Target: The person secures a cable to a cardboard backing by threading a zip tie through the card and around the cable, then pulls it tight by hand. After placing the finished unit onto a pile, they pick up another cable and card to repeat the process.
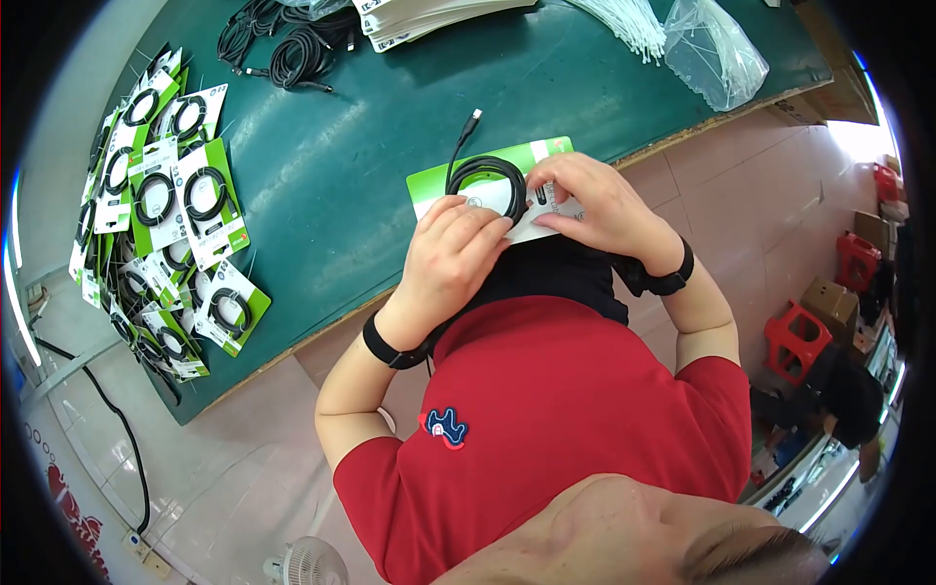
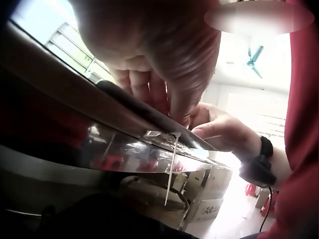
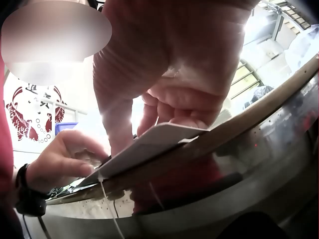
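A coiled black cable (image 1: 517, 181) lies on a green-and-white packaging card (image 1: 554, 147) at the table's near edge, its plug end (image 1: 474, 118) pointing away. My left hand (image 1: 453, 249) holds the coil against the card from the left, fingers curled over its lower side. My right hand (image 1: 600, 200) grips the card's right part with curled fingers, the thumb at its near edge. In the left wrist view a thin white cable tie (image 2: 170, 174) hangs below the card. White tie ends (image 3: 110, 209) show under it in the right wrist view too.
Carded cables (image 1: 156, 200) are piled on the table's left side. Loose black cables (image 1: 297, 58), a stack of white cards (image 1: 429, 18), white cable ties (image 1: 624, 27) and a clear plastic bag (image 1: 717, 58) lie along the far side of the green table (image 1: 341, 205).
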Action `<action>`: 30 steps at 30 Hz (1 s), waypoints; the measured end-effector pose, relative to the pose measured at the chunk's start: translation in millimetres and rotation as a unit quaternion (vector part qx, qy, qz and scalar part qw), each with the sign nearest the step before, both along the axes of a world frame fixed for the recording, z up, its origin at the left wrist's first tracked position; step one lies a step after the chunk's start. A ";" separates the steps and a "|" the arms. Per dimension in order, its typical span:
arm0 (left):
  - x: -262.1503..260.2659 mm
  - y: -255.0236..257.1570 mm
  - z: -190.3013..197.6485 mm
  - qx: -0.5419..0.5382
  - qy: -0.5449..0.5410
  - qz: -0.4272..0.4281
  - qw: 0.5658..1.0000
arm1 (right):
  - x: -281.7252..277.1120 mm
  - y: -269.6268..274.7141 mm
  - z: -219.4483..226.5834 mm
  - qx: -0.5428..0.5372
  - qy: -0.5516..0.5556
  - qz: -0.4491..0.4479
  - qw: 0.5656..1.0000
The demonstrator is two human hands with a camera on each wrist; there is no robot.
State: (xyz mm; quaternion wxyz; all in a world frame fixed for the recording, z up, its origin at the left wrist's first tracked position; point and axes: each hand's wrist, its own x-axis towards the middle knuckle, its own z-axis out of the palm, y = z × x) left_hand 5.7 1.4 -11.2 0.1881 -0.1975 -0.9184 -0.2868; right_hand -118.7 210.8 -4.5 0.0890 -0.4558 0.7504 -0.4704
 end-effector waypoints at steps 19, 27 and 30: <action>-11.2 -4.7 1.2 0.049 -0.053 0.003 0.997 | 6.9 -6.0 -12.7 0.037 -0.030 0.037 0.998; -10.3 -0.5 -1.9 0.054 -0.081 0.038 0.994 | 5.0 -6.6 -11.5 0.027 -0.003 0.079 0.997; -11.7 -1.6 2.0 0.037 -0.098 0.046 0.993 | 7.3 -2.1 -15.8 0.023 0.025 0.079 0.996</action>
